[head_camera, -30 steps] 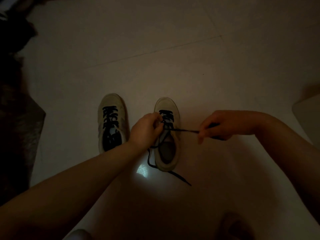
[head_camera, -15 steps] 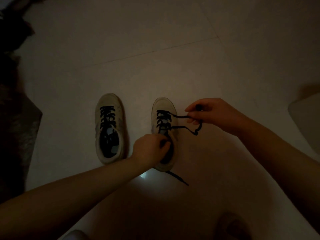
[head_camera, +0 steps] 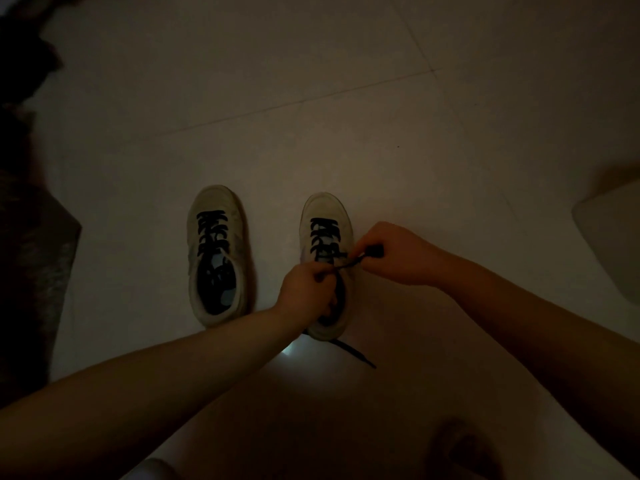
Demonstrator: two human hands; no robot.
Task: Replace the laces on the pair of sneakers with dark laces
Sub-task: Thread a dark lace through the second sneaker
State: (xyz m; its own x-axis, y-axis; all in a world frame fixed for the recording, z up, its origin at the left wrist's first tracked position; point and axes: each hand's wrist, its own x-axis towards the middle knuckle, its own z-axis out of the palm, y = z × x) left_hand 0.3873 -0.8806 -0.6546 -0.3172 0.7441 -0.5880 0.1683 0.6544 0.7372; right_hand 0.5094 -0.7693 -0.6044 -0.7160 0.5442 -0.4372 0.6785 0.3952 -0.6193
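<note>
— Where the right hand (head_camera: 394, 254) pinches the dark lace (head_camera: 349, 263), fingers and thumb curled tight on a bunched bit of it, just off the right edge of the right sneaker (head_camera: 325, 265). Closer to the shoe than half a second back, when held out wide with a big slack loop hanging.

— And the left hand (head_camera: 304, 292)?

— Curled round the same lace over the shoe's opening, thumb side up, nipping the strand near the top eyelets. Almost touching the right now; well apart a second ago, with the lace pulled taut between them.

— So slack taken up?

— Looks that way. Loop gone, only a short run of lace left between the two grips. Probably feeding the end through an upper eyelet, though too dark to tell which hole.

— Other end?

— Trailing loose on the floor (head_camera: 346, 98) from behind the heel, toward the near right.

— And the left sneaker (head_camera: 216, 254)?

— Standing beside it, apart, dark lacing already across the front, untouched. Judging by that, pair nearly done: last rows on the right shoe remaining.
</note>
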